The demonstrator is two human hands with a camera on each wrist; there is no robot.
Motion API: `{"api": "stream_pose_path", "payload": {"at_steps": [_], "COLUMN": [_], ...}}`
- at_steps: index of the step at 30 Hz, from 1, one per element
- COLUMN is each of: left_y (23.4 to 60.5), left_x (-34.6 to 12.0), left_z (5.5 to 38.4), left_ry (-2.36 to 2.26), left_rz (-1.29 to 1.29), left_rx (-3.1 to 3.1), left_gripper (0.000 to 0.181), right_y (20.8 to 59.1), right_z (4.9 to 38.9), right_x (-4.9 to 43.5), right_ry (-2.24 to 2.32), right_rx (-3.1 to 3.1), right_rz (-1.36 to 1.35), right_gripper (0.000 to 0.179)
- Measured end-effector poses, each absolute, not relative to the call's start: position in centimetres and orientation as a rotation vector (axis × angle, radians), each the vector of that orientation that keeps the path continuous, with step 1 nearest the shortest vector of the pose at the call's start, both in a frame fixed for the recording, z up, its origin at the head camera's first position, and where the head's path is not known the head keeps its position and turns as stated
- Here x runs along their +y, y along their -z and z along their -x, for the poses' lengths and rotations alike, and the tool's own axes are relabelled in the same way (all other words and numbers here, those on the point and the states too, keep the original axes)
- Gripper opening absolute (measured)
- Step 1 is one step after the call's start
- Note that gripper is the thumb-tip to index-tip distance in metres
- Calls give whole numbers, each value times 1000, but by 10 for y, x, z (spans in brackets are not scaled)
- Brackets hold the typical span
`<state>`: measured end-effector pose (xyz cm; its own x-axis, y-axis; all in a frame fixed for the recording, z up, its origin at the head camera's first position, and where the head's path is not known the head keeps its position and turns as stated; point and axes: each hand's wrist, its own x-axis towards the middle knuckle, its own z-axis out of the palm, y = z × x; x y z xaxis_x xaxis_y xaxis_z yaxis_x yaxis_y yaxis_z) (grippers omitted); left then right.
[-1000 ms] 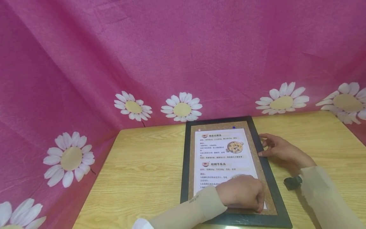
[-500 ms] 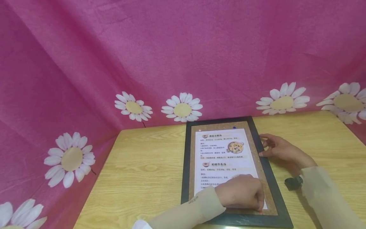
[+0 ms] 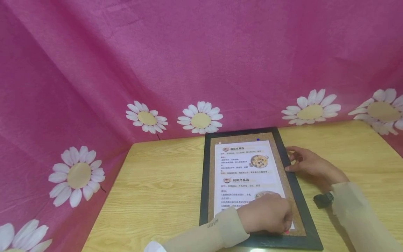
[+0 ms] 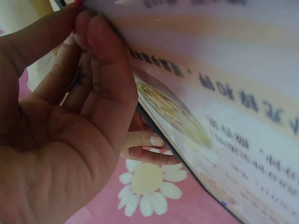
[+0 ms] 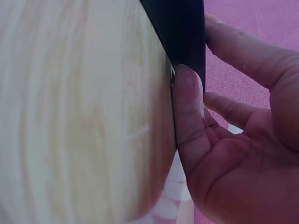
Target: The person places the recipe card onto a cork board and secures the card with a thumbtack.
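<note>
A printed recipe sheet [image 3: 242,168] lies on a cork board [image 3: 296,224] with a black frame [image 3: 302,206]. My left hand [image 3: 267,212] is over the sheet's lower part, and its thumb and finger pinch a red push pin [image 3: 287,232] at the lower right corner. In the left wrist view only a bit of that pin shows at the fingertips, beside the sheet [image 4: 224,116]. Against the frame's right edge, my right hand [image 3: 310,166] rests its fingertips, spread along the side. The right wrist view shows these fingers [image 5: 189,107] touching the black edge [image 5: 184,32].
A blue push pin [image 3: 257,139] and a pale pin [image 3: 219,143] are at the sheet's top corners. The board lies on a wooden table [image 3: 151,189], its far end near a pink curtain [image 3: 201,63] with daisies. A dark watch-like item [image 3: 322,201] is by the right wrist.
My left hand has shifted slightly at the lower right corner, and more of the red push pin shows beneath its fingers. The right hand and the board stay in place.
</note>
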<state>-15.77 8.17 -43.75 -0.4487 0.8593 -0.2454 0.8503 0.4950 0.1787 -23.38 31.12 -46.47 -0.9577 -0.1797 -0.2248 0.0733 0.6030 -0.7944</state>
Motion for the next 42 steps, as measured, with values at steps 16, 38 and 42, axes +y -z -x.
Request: {"api": "stream_pose_path", "payload": {"at_steps": [16, 38, 42], "left_y": [438, 418, 413], "left_x": [80, 28, 6], "left_z": [154, 199, 212], "left_ry": [12, -591, -707], "left_rz": [-1470, -1327, -1234], "left_rx": [2460, 2482, 2571], "left_gripper": [30, 21, 27], "right_y": [467, 469, 466], "right_z": [237, 240, 236], "right_x": [306, 312, 310], "right_ry": [1294, 1211, 1187], "right_rx": [2514, 2586, 2613], "right_rz": [73, 101, 112], "right_gripper": [93, 90, 86]}}
